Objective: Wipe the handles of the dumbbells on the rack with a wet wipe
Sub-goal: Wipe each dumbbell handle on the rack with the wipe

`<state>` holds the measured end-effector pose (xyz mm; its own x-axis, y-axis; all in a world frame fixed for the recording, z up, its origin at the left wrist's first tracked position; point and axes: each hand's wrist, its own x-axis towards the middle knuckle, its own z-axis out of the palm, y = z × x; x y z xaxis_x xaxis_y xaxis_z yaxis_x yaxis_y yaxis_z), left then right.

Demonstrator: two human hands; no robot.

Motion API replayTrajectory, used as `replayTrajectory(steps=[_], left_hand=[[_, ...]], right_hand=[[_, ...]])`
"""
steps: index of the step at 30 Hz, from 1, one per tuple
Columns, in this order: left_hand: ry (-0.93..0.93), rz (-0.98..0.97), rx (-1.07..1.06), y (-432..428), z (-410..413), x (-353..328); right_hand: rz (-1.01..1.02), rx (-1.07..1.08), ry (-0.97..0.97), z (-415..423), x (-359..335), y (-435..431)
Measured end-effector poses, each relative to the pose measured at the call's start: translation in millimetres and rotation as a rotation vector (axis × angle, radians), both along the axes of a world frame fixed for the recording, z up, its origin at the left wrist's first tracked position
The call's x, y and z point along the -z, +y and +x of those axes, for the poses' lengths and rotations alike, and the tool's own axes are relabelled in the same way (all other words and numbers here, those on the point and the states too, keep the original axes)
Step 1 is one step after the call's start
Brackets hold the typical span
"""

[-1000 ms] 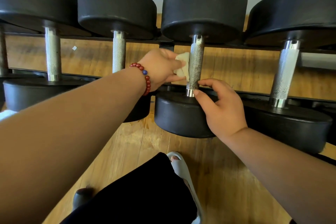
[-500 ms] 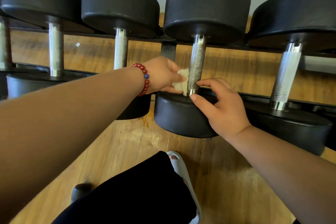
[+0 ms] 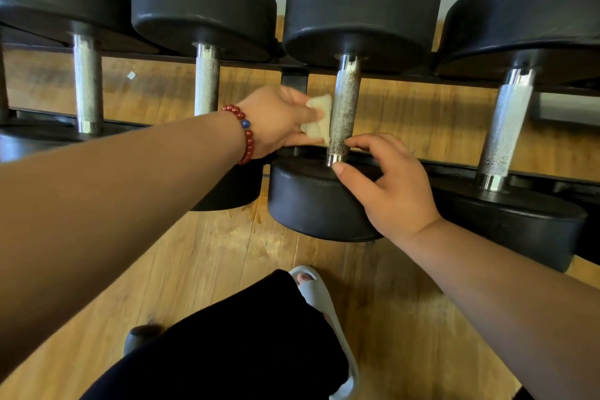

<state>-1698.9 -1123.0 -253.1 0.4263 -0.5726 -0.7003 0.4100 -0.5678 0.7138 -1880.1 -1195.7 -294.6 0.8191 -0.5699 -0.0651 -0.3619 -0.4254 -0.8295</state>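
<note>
Several black dumbbells lie across a dark rack [image 3: 454, 169], their knurled steel handles running away from me. My left hand [image 3: 279, 120], with a red bead bracelet at the wrist, pinches a crumpled white wet wipe [image 3: 319, 122] and presses it against the left side of the third dumbbell's handle [image 3: 345, 107]. My right hand [image 3: 386, 185] rests on that dumbbell's near black head [image 3: 311, 204], thumb on top of the head, fingers curled by the handle's lower end.
Neighbouring handles stand at the left [image 3: 206, 84] and right [image 3: 506, 127]. Below is a wooden floor [image 3: 227, 256], my dark trouser leg [image 3: 233, 341] and a white sandal [image 3: 321, 302]. A small dark round object [image 3: 141, 334] lies on the floor.
My left hand slid the wipe down the handle to its lower end, then back up to mid-handle. My right hand stayed on the near head.
</note>
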Motion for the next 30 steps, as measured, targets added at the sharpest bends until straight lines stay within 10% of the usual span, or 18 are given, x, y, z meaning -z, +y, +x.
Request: replayTrajectory(steps=[30], left_hand=[[-0.043,0.072,0.149,5,-5,16]], right_hand=[[0.019,-0.055,0.012,1,-7,-2]])
